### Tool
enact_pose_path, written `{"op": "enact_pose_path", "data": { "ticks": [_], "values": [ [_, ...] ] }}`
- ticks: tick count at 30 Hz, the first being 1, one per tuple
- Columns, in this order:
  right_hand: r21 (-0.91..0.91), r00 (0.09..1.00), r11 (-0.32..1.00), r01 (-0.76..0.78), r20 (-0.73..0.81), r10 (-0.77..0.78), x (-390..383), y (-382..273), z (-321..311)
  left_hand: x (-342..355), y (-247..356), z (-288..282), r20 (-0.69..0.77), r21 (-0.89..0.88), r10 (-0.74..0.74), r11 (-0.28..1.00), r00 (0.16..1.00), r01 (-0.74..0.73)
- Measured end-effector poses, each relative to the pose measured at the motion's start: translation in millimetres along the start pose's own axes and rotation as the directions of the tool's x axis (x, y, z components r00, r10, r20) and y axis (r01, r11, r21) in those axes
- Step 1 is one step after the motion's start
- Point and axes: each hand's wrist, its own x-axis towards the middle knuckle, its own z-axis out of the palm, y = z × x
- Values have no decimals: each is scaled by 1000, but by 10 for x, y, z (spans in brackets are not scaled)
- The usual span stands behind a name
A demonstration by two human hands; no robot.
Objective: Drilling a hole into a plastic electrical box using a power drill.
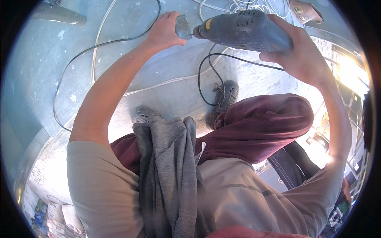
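My right hand (304,55) is wrapped round the rear of a dark grey power drill (238,31), which lies sideways with its nose to the left. A yellow patch marks its front. My left hand (162,31) grips a small grey block (182,27) with round marks on its face. The drill's bit points at the block's right edge; whether it touches is too small to tell. The fingers behind the block are partly hidden. A black cord (246,61) loops below the drill.
White cables (206,73) run over the pale grey floor (131,71), with a tangle of wire (262,6) beyond the drill. A brown bag (305,11) lies far right, a dark pipe (59,15) far left. My shoes (228,95) and a grey cloth (168,158) are below.
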Motion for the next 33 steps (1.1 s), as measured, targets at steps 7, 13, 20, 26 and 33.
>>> {"op": "enact_pose_path", "data": {
  "ticks": [7,13,20,26,33],
  "values": [
    [-36,998,998,56,39,-55,1,-11,2,-1,14,-13,21,-17,-10,1000,1000,10],
    [141,988,988,70,125,-88,28,-8,13,22,66,-30,47,-40,-38,998,998,40],
    [213,979,971,112,145,-145,100,-30,16,21,-3,8,0,-15,2,1000,1000,-2],
    [235,978,953,190,38,-204,113,7,205,26,50,41,37,-20,13,1000,999,-12],
    [298,988,949,105,74,-133,-35,-32,-81,-15,3,21,9,-32,-7,999,1000,7]
  ]
}}
